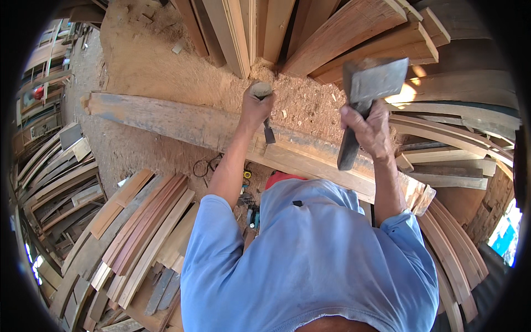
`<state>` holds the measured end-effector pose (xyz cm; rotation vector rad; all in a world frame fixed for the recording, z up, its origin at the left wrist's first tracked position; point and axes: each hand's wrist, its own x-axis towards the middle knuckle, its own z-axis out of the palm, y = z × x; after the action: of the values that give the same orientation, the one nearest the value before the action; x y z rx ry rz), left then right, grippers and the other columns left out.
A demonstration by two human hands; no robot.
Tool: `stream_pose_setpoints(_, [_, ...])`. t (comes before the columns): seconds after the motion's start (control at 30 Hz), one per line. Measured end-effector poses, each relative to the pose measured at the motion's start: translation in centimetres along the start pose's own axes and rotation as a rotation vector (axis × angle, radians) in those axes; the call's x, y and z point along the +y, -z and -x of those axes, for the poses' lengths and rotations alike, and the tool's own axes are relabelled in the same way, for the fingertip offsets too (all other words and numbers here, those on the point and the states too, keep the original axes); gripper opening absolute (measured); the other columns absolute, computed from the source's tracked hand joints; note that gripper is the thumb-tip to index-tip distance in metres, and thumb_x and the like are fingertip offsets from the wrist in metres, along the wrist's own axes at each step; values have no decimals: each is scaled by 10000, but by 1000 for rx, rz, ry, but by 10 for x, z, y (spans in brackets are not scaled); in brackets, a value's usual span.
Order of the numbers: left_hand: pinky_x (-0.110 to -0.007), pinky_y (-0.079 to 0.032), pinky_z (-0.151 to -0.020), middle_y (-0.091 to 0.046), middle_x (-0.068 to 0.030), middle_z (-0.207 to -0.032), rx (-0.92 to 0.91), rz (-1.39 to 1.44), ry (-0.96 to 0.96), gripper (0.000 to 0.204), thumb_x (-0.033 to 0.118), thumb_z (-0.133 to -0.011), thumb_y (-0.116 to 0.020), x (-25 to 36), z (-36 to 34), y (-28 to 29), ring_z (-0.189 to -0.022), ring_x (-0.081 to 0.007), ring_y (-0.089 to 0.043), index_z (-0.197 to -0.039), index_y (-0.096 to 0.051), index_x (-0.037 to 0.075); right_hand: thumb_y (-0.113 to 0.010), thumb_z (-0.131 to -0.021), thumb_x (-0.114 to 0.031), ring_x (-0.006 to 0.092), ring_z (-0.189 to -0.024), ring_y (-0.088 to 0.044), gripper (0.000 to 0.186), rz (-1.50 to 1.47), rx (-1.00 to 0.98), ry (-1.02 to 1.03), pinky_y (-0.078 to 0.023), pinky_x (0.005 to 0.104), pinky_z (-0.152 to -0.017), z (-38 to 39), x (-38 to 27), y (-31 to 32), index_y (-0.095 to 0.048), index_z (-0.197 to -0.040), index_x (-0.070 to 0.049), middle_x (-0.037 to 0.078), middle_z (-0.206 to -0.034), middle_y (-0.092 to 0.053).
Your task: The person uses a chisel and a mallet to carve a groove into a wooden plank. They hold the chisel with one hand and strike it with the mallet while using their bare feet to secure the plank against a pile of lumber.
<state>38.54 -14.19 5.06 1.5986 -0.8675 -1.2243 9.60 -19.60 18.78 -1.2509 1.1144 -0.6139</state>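
The left hand (256, 108) grips a round-topped chisel (269, 134), its flat dark blade over the rough, grey-stained wooden beam (177, 121). The right hand (373, 131) clasps a blocky grey mallet (377, 81) above the beam.

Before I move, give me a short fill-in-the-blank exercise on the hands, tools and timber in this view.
1. The chisel is gripped by the hand on the person's ____ side.
2. The right hand grips the mallet by its ____.
3. The long beam is made of ____.
4. The person's shirt is ____ in colour.

Missing words: left; handle; wood; blue.
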Motion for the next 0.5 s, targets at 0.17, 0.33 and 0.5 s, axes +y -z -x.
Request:
stream_pose_setpoints(0.17, [-271, -488, -633, -625, -6, -786, -21, 28, 20, 149, 35, -868, -723, -18, -19, 3, -716, -80, -595, -915, -584, 64, -729, -936, -223, 101, -619, -582, 258, -80, 186, 100, -477, 274, -577, -31, -29, -13, -597, -961, -2, 28, -682, -606])
stream_pose_setpoints(0.33, [-285, -506, -677, -626, -7, -789, -32, -79, -23, 168, 47, -852, -742, -31, -36, 15, -729, -109, -604, -917, -587, 57, -729, -933, -201, 103, -605, -576, 242, -82, 219, 95, -467, 270, -575, -47, -33, -20, -601, -966, 2, 30, -686, -613])
stream_pose_setpoints(0.5, [-294, -510, -697, -629, -23, -802, -38, -102, -28, 160, 50, -854, -742, -45, -41, 22, -747, -117, -608, -906, -591, 61, -730, -933, -205, 106, -603, -572, 252, -120, 217, 71, -464, 270, -572, -53, -32, -26, -599, -971, 6, 34, -684, -607])
